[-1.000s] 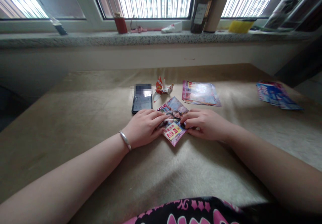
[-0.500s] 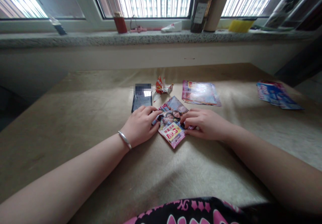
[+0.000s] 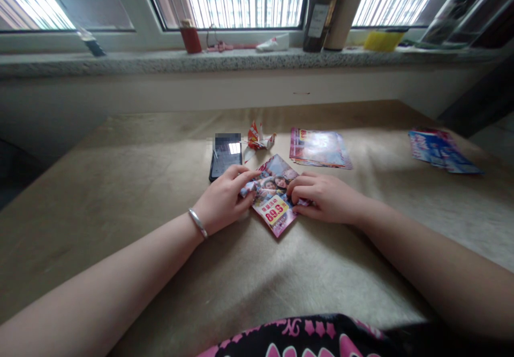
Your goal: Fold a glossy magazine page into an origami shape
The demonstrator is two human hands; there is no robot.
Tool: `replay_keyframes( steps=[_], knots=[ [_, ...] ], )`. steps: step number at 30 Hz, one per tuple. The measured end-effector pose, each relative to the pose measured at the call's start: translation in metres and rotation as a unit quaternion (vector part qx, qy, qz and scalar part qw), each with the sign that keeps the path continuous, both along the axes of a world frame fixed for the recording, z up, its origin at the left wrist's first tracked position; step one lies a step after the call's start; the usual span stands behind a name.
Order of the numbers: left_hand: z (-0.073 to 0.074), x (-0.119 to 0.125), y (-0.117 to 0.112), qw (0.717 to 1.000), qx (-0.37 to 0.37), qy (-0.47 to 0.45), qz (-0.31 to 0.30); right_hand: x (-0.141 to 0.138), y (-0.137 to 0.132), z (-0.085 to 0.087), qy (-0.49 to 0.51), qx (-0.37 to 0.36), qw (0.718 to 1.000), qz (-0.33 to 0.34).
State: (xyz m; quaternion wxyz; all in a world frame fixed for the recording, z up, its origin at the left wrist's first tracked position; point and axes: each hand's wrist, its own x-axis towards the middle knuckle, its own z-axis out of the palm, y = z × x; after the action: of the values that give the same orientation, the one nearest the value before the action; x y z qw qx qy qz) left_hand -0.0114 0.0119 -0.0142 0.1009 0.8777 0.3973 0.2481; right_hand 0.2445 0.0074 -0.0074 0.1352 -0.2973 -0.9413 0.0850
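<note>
A folded sheet of glossy printed paper point(image 3: 274, 203) with a yellow price label lies on the beige table point(image 3: 120, 185) in front of me. My left hand point(image 3: 223, 199), with a silver bracelet at the wrist, pinches the paper's left corner between thumb and forefinger. My right hand point(image 3: 325, 196) rests curled on the paper's right edge, its fingertips pressing it down. A black phone point(image 3: 225, 160) with a lit screen lies just behind my left hand. A small folded paper figure point(image 3: 259, 139) stands beyond the sheet.
A stack of printed leaflets point(image 3: 319, 149) lies behind my right hand, and blue leaflets point(image 3: 441, 151) lie far right. The stone windowsill point(image 3: 160, 61) holds a red cup point(image 3: 190, 38), a dark jar point(image 3: 319, 20) and a yellow box point(image 3: 383, 40).
My left hand has slid leftward off the paper's middle to its left corner and now pinches it, uncovering more of the print. My right hand has barely moved.
</note>
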Motion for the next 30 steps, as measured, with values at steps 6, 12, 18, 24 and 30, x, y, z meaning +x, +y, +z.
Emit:
replay_keyframes(
  steps=[6, 12, 18, 24, 30],
  knots=[
    [-0.0034, -0.0012, 0.0007, 0.998, -0.053, 0.025, -0.018, -0.0001, 0.0012, -0.0023, 0.003, -0.002, 1.000, 0.009],
    [-0.0032, -0.0004, 0.0005, 0.995, 0.044, 0.089, -0.015, -0.0005, 0.0014, -0.0019, -0.002, -0.001, 1.000, 0.010],
    [0.0020, 0.0010, -0.0025, 0.984, 0.059, 0.159, 0.045, 0.0000, 0.0011, -0.0022, -0.007, -0.001, 1.000, 0.006],
    [0.0006, 0.0021, -0.0015, 0.981, 0.040, 0.180, 0.065, 0.0000, 0.0009, -0.0025, -0.001, 0.002, 1.000, 0.007],
    [0.0001, 0.0019, -0.0026, 0.982, 0.045, 0.176, 0.056, -0.0004, 0.0019, -0.0030, -0.001, -0.002, 1.000, 0.007]
  ],
)
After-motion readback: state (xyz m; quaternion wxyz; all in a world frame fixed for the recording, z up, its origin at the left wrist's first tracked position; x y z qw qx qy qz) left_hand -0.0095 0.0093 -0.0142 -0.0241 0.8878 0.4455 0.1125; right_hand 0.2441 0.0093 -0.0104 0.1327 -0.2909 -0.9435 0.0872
